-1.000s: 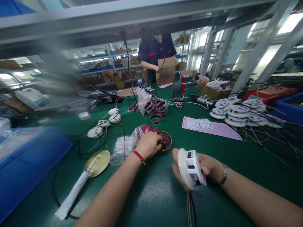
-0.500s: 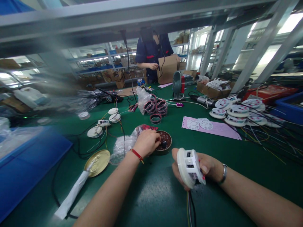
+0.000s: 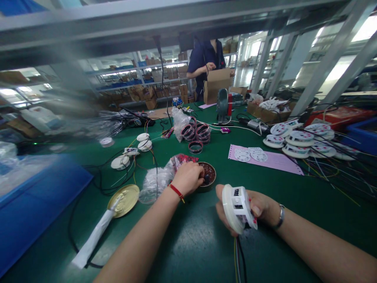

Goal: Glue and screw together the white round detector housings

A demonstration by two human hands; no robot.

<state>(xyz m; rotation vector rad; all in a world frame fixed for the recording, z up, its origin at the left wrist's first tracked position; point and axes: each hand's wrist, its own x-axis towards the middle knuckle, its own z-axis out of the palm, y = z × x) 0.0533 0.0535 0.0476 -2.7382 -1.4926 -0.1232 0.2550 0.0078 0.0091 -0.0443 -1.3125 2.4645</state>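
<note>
My left hand (image 3: 188,177), wearing a red band at the wrist, reaches into a round tin (image 3: 212,184) of small brown parts. Its fingers are bent together beside a small dark piece in the tin; their tips are hidden, so what they pinch does not show. In my right hand (image 3: 261,205) a white round plastic housing (image 3: 234,208) is held tilted above the table, with red bits on its near side. Several thin coloured wires (image 3: 238,257) hang down from it. Clear plastic bags (image 3: 154,181) lie left of the tin.
A gold lid (image 3: 127,200) with a white-wrapped stick and a blue bin (image 3: 38,208) are at left. Clear rings (image 3: 195,147) stand beyond the tin. White discs lie on pink paper (image 3: 279,165); wired housings (image 3: 300,138) are piled right. Behind, a person (image 3: 206,63) handles a carton.
The whole view has shifted slightly. My left hand stays at the tin with its fingers still bent in, and my right hand keeps hold of the housing. The person behind has moved to the right.
</note>
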